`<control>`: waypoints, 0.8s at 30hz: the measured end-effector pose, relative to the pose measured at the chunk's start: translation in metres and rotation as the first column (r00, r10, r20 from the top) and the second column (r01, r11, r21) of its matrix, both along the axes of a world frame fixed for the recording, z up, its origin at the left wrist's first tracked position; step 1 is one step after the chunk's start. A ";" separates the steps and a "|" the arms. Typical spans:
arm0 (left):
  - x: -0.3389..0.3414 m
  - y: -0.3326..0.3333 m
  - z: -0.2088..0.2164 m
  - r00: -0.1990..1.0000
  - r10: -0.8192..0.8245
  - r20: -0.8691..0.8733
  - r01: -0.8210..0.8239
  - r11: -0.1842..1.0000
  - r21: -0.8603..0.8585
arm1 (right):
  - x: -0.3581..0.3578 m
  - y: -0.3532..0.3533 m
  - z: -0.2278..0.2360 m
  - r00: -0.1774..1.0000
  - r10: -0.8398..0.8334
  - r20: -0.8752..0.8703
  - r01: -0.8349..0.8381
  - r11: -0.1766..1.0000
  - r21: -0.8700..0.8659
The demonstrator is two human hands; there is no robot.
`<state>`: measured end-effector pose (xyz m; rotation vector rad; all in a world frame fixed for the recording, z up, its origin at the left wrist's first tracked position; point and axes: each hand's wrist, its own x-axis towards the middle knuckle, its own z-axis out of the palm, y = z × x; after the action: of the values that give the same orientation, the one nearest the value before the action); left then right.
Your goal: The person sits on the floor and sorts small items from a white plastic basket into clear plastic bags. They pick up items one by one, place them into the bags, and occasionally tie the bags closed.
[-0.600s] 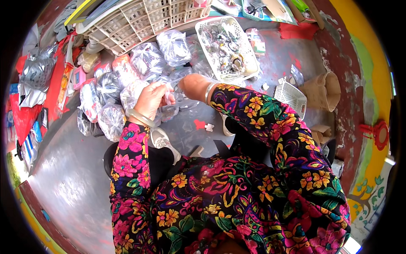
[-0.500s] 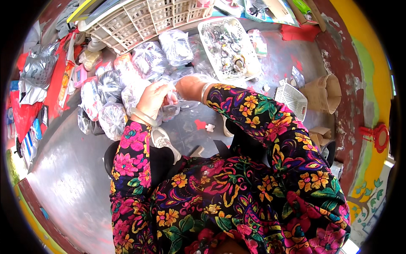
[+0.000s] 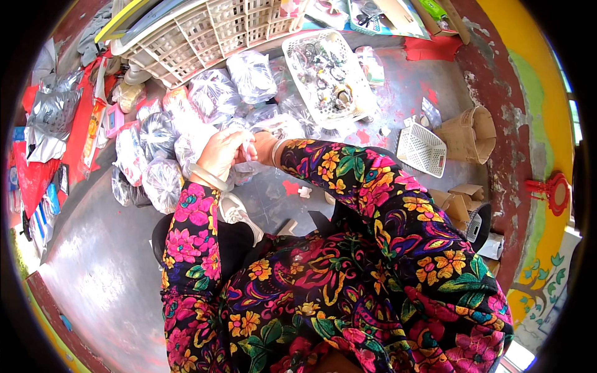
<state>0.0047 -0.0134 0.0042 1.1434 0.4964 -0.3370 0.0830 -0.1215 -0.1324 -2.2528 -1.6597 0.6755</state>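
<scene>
My left hand [image 3: 220, 153] and my right hand [image 3: 265, 148] meet close together in front of me, over the near side of a heap of filled bags. Both are closed, with fingertips pinching a transparent plastic bag [image 3: 246, 169] that hangs below them. My right fingers are partly hidden behind the back of that hand. Just beyond my hands lie more filled plastic bags, among them a knotted one [image 3: 214, 96] and a pale one [image 3: 251, 76]. To the left sit a dark-filled bag [image 3: 158, 135] and another knotted bag [image 3: 163, 185].
A white perforated basket [image 3: 367, 102] of small coiled items stands beyond my right hand. Behind the heap rises a big beige crate [image 3: 211, 37]. At right are a small white basket [image 3: 423, 149] and an open cardboard box [image 3: 469, 133]. My shoe [image 3: 239, 214] is below my left hand.
My right hand has drawn back a little and to the left, nearer my left hand, its forearm lower. My left hand stays nearly in place. The view has shifted slightly.
</scene>
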 end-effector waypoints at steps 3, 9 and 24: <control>-0.001 0.002 -0.001 1.000 -0.003 -0.014 0.004 1.000 0.017 | -0.002 0.004 0.014 0.990 -0.103 0.094 0.110 0.991 -0.081; -0.002 0.010 -0.009 1.000 0.030 -0.003 -0.030 0.999 0.019 | 0.040 -0.012 0.094 0.984 0.176 0.029 -0.157 0.931 -0.329; 0.000 0.009 -0.005 0.999 0.002 0.041 -0.003 1.000 0.013 | 0.219 -0.182 0.014 0.776 -0.595 0.210 0.596 0.582 -0.554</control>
<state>0.0047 -0.0042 -0.0010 1.1599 0.4648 -0.3083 0.3023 -0.3037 -0.1180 -2.9888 -0.5717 1.1035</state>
